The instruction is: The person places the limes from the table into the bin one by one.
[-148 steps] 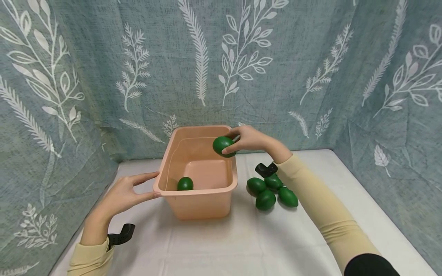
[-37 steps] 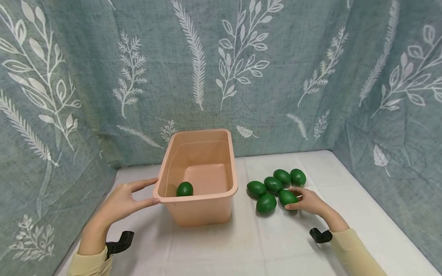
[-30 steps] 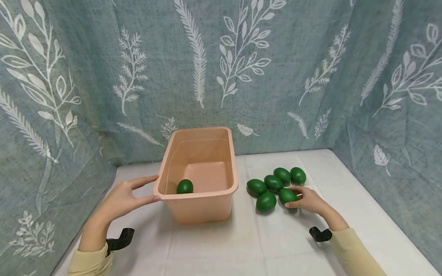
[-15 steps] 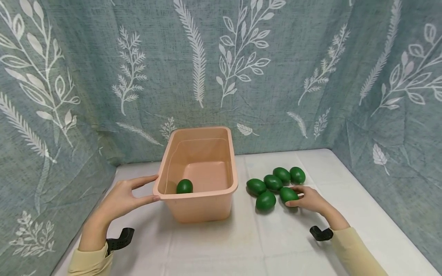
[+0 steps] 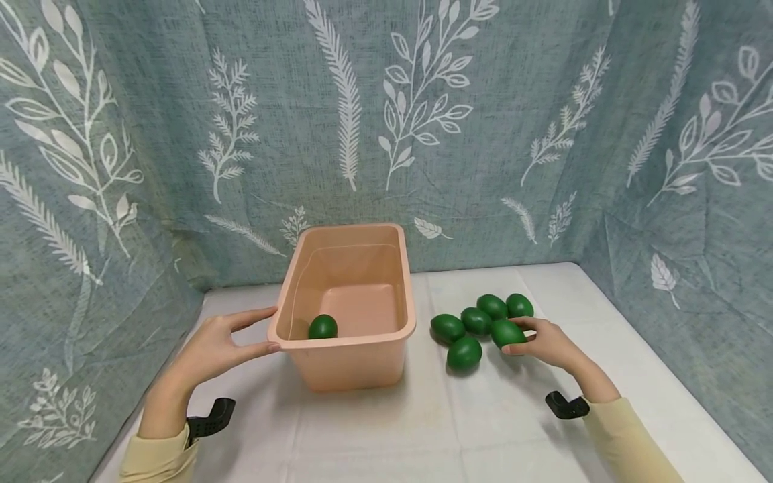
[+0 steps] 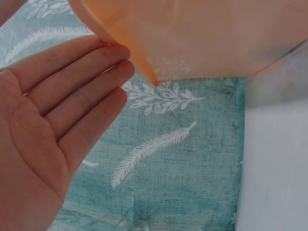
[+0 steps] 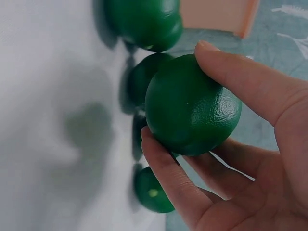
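Observation:
My right hand pinches a green lime between thumb and fingers. In the right wrist view this lime sits off the white cloth, its shadow apart from it. Several more limes lie grouped just left of and behind it, among them a near lime and a far right lime. My left hand touches the left rim of a peach plastic bin with extended fingers and thumb. In the left wrist view, the left hand's straight fingers meet the bin's edge. One lime shows inside the bin; its front wall hides part of the floor.
A white cloth covers the table. Blue-green fabric with white leaf prints hangs behind and at both sides. The bin stands left of the lime group, with a strip of cloth between them.
Earlier, my right hand held a lime above the bin; later it came to the group on the table. Since half a second ago it has raised another lime slightly. My left hand stays put.

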A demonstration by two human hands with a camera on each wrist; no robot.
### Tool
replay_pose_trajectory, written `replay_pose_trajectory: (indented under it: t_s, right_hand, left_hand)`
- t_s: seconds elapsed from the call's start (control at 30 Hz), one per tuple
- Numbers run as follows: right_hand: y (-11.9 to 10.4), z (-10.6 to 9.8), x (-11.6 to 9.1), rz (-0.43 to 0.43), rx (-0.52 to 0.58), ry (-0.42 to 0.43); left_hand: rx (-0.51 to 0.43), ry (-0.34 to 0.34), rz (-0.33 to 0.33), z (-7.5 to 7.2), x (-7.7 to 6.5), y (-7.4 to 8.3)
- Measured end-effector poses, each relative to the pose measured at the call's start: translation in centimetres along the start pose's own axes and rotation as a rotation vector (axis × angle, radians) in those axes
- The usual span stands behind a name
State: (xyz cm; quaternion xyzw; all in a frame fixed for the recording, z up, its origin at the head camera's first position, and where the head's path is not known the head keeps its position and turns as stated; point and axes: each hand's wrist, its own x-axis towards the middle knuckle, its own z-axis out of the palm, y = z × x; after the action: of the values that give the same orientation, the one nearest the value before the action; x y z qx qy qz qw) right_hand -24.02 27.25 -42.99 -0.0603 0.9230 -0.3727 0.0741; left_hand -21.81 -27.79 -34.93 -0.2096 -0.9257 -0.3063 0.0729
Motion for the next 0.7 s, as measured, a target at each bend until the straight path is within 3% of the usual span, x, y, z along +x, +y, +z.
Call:
replay_pose_trajectory:
  t_s: [0.7]
  right_hand:
    - [-5.3,-2.2,2.2,-0.105,-0.052,-0.004]
  left_hand:
    - [-0.015,-0.015,-0.013,0.1,0.1,-0.3]
